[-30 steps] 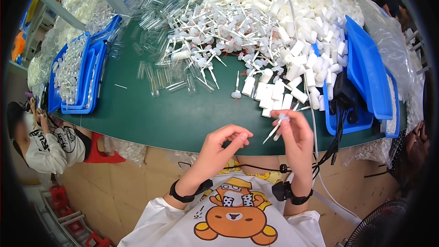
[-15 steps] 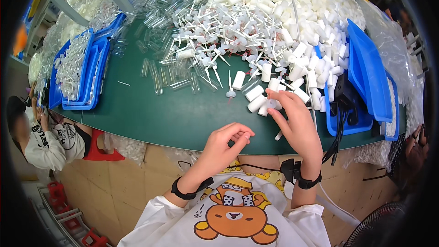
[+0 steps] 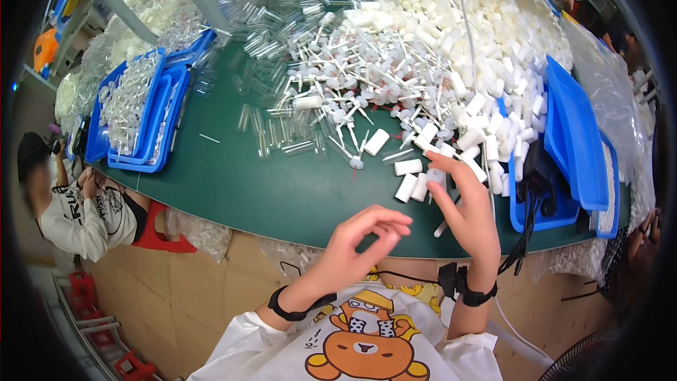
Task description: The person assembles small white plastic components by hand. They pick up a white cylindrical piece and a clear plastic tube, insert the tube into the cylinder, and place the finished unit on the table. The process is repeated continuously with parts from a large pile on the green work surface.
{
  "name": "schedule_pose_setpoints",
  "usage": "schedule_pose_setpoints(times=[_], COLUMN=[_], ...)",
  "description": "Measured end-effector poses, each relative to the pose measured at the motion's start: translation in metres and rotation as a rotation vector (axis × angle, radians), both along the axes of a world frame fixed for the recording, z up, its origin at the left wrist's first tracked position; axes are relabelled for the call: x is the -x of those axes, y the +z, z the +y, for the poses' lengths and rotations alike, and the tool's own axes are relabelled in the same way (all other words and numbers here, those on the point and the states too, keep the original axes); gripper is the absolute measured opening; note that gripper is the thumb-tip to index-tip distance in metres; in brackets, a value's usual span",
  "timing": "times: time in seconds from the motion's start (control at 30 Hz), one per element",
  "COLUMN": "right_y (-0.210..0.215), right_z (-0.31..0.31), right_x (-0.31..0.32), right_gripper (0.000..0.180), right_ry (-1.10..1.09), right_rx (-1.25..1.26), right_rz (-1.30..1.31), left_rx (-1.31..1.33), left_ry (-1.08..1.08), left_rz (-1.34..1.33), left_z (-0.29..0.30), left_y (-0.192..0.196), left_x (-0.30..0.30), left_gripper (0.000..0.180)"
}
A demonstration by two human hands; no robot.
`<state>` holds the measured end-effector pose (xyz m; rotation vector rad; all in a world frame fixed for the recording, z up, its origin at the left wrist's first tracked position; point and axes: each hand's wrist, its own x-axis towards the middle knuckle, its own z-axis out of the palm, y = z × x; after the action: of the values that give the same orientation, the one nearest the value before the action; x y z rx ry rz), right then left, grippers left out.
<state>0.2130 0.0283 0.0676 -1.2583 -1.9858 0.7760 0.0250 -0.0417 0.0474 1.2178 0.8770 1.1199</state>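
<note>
Right hand (image 3: pixel 469 210): thumb and forefinger parted at a pale piece (image 3: pixel 436 175); I cannot tell whether they grip. Left hand (image 3: pixel 355 243): loosely curled, free, near the green table (image 3: pixel 247 194).

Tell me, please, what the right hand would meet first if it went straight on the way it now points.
Going forward and left, the right hand would probably meet the loose white cylinders first, though its height above the green table is unclear.
</note>
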Motion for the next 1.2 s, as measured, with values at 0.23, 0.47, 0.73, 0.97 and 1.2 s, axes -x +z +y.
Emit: schedule_pose_setpoints(times=[0.23, 0.47, 0.73, 0.97, 1.2], right_y=[0.004, 0.010, 0.016, 0.015, 0.013], right_z=[-0.016, -0.034, -0.057, -0.070, -0.077], right_x=[-0.003, -0.008, -0.009, -0.006, -0.004], right_gripper=[0.025, 0.025, 0.027, 0.030, 0.036], right_ry=[-0.069, -0.141, -0.067, -0.032, -0.010], right_rx=[-0.057, -0.083, -0.091, -0.101, -0.077], right_rz=[0.144, 0.172, 0.283, 0.321, 0.452], left_rx=[-0.735, -0.743, -0.484, -0.625, -0.707], left_ry=[-0.264, -0.168, -0.244, -0.105, -0.349], left_rz=[-0.589, -0.669, -0.665, -0.692, -0.427], left_z=[-0.033, -0.066, -0.089, -0.084, -0.081], left_y=[0.090, 0.099, 0.109, 0.110, 0.110], left_x=[0.002, -0.007, 0.006, -0.023, -0.010], left_gripper=[0.023, 0.020, 0.018, 0.014, 0.022])
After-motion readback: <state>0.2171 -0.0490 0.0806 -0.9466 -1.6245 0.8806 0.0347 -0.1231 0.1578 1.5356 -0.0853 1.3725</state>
